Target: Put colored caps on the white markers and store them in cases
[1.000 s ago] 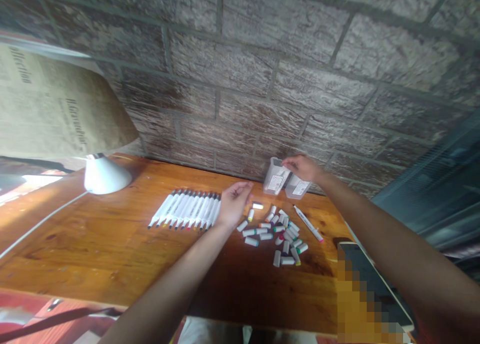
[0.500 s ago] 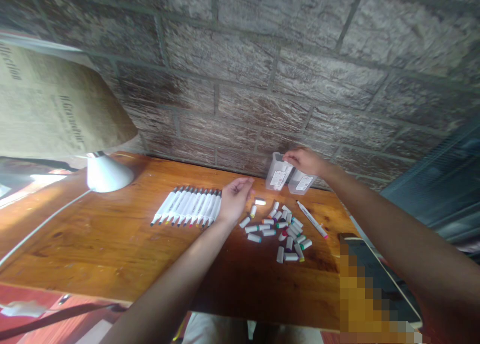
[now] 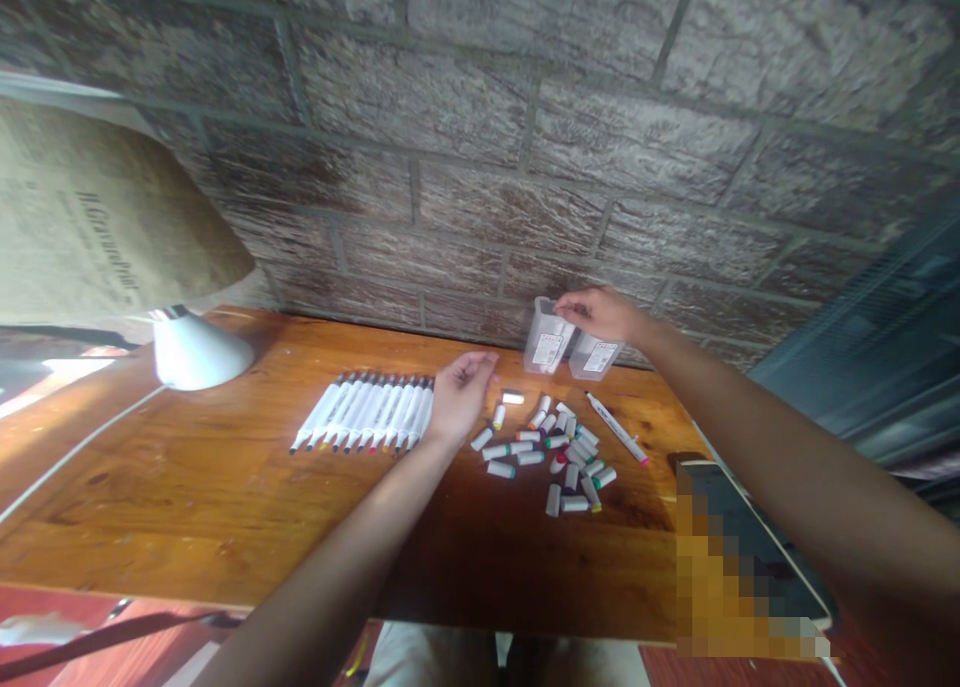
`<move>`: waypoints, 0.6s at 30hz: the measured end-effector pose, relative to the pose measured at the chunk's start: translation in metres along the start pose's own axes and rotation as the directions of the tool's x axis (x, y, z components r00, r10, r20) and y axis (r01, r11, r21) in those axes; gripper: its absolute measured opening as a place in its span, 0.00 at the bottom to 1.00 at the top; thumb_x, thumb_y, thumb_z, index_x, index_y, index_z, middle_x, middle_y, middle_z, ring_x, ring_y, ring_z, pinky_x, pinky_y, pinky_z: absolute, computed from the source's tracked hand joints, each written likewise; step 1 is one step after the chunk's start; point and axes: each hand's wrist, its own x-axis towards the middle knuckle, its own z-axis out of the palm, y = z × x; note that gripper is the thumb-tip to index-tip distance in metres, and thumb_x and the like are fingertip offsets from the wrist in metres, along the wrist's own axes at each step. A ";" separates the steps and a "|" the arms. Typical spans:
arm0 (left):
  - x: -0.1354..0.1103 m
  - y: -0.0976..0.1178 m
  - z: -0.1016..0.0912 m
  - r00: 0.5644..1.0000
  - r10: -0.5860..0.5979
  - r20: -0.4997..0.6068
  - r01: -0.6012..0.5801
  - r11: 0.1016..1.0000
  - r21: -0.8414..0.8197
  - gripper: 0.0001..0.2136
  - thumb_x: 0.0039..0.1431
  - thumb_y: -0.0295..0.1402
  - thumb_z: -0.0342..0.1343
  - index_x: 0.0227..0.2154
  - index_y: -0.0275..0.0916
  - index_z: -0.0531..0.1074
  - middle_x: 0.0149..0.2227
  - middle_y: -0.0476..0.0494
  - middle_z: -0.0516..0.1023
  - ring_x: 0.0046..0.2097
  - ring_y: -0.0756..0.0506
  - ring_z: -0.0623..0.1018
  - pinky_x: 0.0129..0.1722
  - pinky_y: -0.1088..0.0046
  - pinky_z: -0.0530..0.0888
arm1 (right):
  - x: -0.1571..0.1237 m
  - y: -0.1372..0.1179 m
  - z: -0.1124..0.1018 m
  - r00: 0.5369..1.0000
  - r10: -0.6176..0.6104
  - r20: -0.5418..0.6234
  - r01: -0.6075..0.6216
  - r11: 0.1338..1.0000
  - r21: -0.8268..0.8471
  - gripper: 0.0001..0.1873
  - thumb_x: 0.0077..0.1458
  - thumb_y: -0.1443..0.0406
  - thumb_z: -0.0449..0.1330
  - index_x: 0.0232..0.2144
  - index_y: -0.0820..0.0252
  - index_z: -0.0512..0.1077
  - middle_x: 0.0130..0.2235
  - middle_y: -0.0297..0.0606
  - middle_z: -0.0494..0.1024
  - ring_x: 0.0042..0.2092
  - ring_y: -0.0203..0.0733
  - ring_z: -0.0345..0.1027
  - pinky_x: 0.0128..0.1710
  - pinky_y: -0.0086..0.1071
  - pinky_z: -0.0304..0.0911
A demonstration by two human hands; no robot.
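Observation:
My right hand (image 3: 598, 313) is at the mouth of a clear plastic container (image 3: 546, 352) with a label. Its fingers are pinched together, and what they hold, if anything, cannot be made out. A second clear container (image 3: 592, 359) stands just beneath that hand. My left hand (image 3: 463, 389) hovers beside a row of white markers (image 3: 360, 412), fingers curled with thumb and fingertip close together; any small thing in them is hidden. Loose white marker caps (image 3: 530, 458) with coloured ends lie scattered to its right. One uncapped marker (image 3: 616, 428) with a pink end lies apart from them.
A lamp with a printed shade (image 3: 97, 207) and white base (image 3: 199, 352) stands on the left of the wooden table (image 3: 187, 507), its cord trailing forward. A tablet-like device (image 3: 750, 537), partly pixelated, lies at the right. A stone-block wall (image 3: 480, 207) rises behind.
The view has shifted slightly, moving everything a little to the left. Both hands keep nearly the same places, the right one still at the left container's mouth.

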 end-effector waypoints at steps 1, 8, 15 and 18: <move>0.000 0.000 0.000 1.000 -0.002 -0.003 0.002 1.000 0.002 0.15 0.48 0.43 0.68 0.31 0.36 0.79 0.21 0.50 0.75 0.22 0.54 0.68 0.25 0.77 0.64 | 0.000 0.000 0.000 1.000 -0.003 -0.001 0.003 1.000 0.000 0.14 0.61 0.66 0.56 0.43 0.59 0.80 0.39 0.38 0.84 0.37 0.39 0.74 0.41 0.30 0.64; 0.005 -0.006 -0.005 1.000 0.014 0.010 -0.014 0.997 0.082 0.16 0.52 0.45 0.65 0.34 0.36 0.78 0.24 0.49 0.77 0.25 0.51 0.72 0.29 0.75 0.68 | 0.000 0.000 0.001 1.000 0.004 -0.008 -0.004 1.000 0.000 0.13 0.60 0.65 0.57 0.42 0.57 0.80 0.39 0.37 0.84 0.37 0.40 0.74 0.41 0.30 0.63; 0.003 -0.008 -0.013 0.866 0.424 0.266 -0.486 0.583 0.651 0.15 0.59 0.40 0.60 0.46 0.40 0.77 0.58 0.36 0.73 0.63 0.37 0.68 0.65 0.55 0.60 | -0.002 0.002 0.000 0.996 -0.033 -0.082 0.034 0.999 0.010 0.14 0.59 0.65 0.57 0.45 0.60 0.79 0.42 0.41 0.83 0.37 0.40 0.73 0.39 0.31 0.63; 0.000 -0.008 -0.014 0.824 0.412 0.388 -0.552 0.437 0.710 0.15 0.62 0.40 0.58 0.49 0.40 0.75 0.59 0.36 0.72 0.63 0.38 0.68 0.64 0.55 0.62 | -0.008 -0.006 -0.005 0.983 -0.037 -0.181 0.045 0.998 0.040 0.15 0.59 0.64 0.58 0.46 0.62 0.78 0.44 0.44 0.82 0.39 0.42 0.73 0.37 0.31 0.64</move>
